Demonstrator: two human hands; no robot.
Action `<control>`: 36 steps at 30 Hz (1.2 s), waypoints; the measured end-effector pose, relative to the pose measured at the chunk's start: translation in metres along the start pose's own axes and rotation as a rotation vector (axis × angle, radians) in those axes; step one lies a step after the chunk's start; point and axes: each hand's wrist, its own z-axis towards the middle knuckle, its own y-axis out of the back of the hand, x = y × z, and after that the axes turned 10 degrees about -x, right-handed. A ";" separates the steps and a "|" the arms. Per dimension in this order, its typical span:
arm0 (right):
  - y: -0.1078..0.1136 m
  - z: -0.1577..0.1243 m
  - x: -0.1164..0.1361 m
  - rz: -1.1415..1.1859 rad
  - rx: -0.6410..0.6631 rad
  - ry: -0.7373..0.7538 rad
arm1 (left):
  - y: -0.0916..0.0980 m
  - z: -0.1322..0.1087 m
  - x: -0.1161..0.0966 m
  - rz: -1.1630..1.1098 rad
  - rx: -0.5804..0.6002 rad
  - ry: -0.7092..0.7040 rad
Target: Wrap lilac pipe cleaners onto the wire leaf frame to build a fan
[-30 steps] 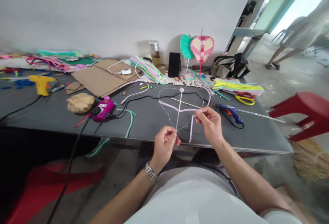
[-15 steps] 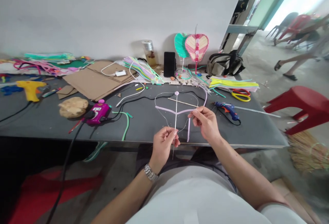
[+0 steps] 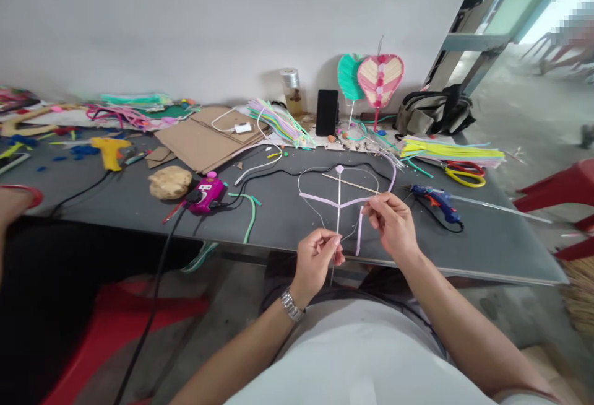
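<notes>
My left hand (image 3: 319, 257) pinches the lower part of a thin pale stick (image 3: 338, 216) that stands up the middle of a heart-shaped wire frame (image 3: 299, 183). A small lilac disc (image 3: 340, 169) tops the stick. Across the frame runs a curved lilac pipe cleaner (image 3: 319, 199). My right hand (image 3: 392, 219) is closed, thumb against fingers, at the right end of that pipe cleaner, where it meets the wire. Below these fingers a short lilac pipe cleaner (image 3: 359, 235) reaches toward the table edge. Behind the frame lies a loose thin stick (image 3: 348, 182).
A blue glue gun (image 3: 436, 202) lies right of my hand, with yellow-handled scissors (image 3: 465, 174) behind it. A purple power socket (image 3: 208, 193), a stone (image 3: 170, 182) and a yellow glue gun (image 3: 110, 150) are at left. Two leaf-shaped fans (image 3: 380, 80) stand at the back. Another person's arm (image 3: 12, 207) shows at far left.
The view has turned left, so everything sits further right in the picture. Another person's arm has come into view at far left. My hands keep nearly the same hold on the frame.
</notes>
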 end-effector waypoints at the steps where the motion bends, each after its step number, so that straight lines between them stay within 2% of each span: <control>1: 0.000 0.000 -0.001 -0.002 -0.008 0.001 | 0.000 0.000 0.001 -0.006 -0.001 0.004; 11: -0.003 -0.008 -0.006 0.012 -0.037 -0.082 | 0.002 0.000 -0.001 0.004 -0.064 0.010; 26: -0.004 -0.006 -0.001 0.028 -0.056 -0.034 | 0.003 -0.003 0.006 0.021 -0.025 0.039; 29: -0.002 -0.010 -0.003 -0.065 0.037 -0.042 | 0.005 0.000 0.006 -0.027 -0.071 0.073; 33: -0.003 -0.027 -0.015 -0.340 0.320 -0.035 | 0.005 0.003 0.004 -0.092 -0.122 0.090; 36: -0.004 -0.041 -0.020 -0.566 0.446 0.163 | 0.005 0.004 0.003 -0.104 -0.126 0.085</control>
